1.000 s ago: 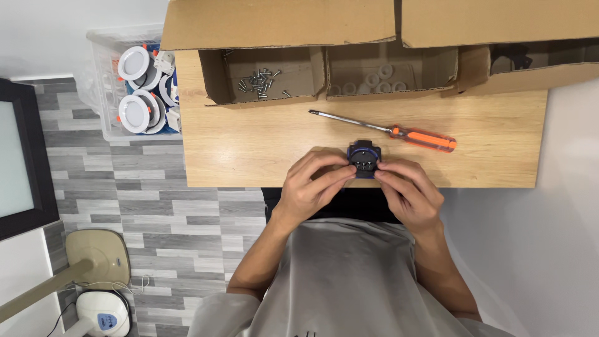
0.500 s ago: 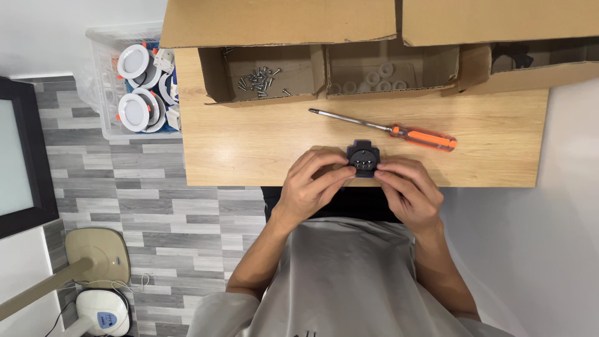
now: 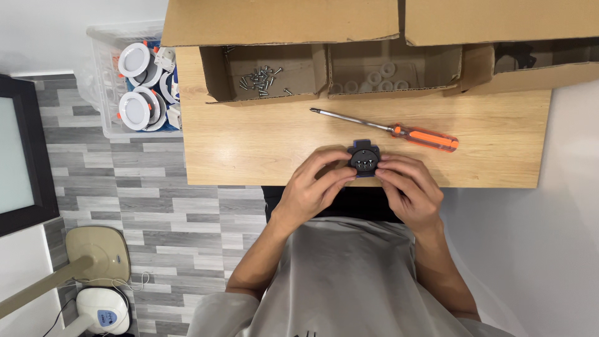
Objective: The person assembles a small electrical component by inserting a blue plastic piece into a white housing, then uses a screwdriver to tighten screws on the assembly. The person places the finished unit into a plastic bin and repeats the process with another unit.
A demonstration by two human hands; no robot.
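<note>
Sitting at the near edge of the wooden table [image 3: 262, 143], both hands are gripping a small black round socket part [image 3: 364, 160]. Left hand [image 3: 315, 187] and right hand [image 3: 405, 187] are pinching it from opposite sides, fingers curled. Looks like a fitting or alignment step; the next move probably needs the orange-handled screwdriver [image 3: 387, 128] lying just beyond. Part is facing up, roughly round, no clear long axis.

Light wooden rectangular surface [image 3: 249, 143] stands over grey wood-pattern plank floor [image 3: 125, 206]. White wall [image 3: 536, 249] lies right. Dark-framed glass panel [image 3: 19, 156] stands left.
</note>
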